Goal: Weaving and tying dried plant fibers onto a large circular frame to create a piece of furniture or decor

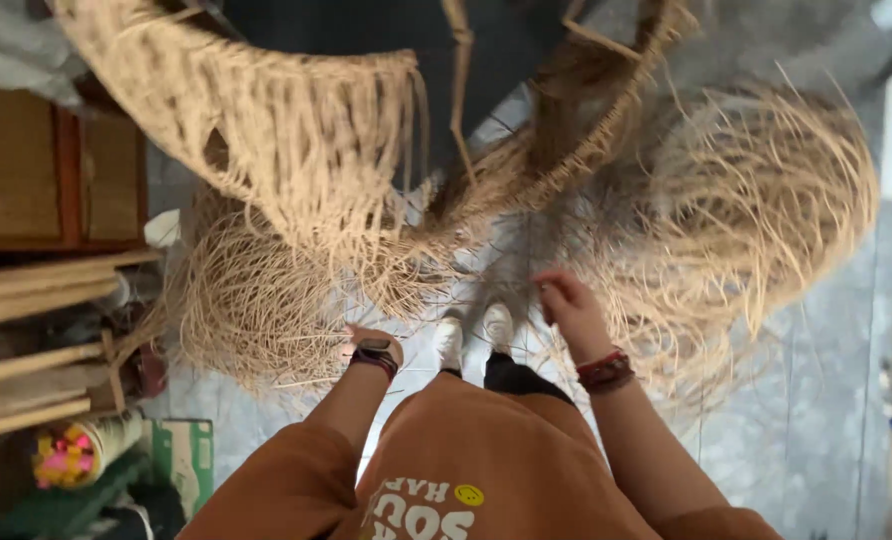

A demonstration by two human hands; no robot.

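Note:
I stand over a grey tiled floor point(816, 400) in white shoes point(473, 333). My right hand point(566, 300), a red bracelet at its wrist, has its fingers curled and pinched on thin rattan strands point(526, 262) that hang from a half-woven rattan frame point(586, 110). My left hand point(364, 338), with a dark watch on the wrist, reaches into a bundle of loose strands point(256, 300); its fingers are hidden among them. A larger woven rattan panel point(266, 130) with a long fringe hangs above the left hand.
A big tangle of loose rattan point(766, 200) lies to the right. Wooden poles point(36, 290) and a wooden cabinet point(46, 170) stand at the left. A green box point(181, 450) and a tub of pink and yellow bits point(66, 455) sit at the lower left.

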